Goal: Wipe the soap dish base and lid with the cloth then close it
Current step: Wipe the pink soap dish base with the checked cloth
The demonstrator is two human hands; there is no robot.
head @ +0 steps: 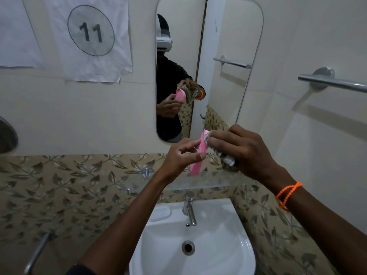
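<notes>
Plainly, the left hand [181,155] pinches the pink dish part [198,155] on edge above the sink [228,255], baring its face to the cloth [224,157] bunched in the right hand's [242,149] grip.

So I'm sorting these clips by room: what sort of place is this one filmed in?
A bathroom, most likely. A white washbasin with a tap sits below a wall mirror, and a metal towel rail is fixed to the tiled wall on the right.
</notes>
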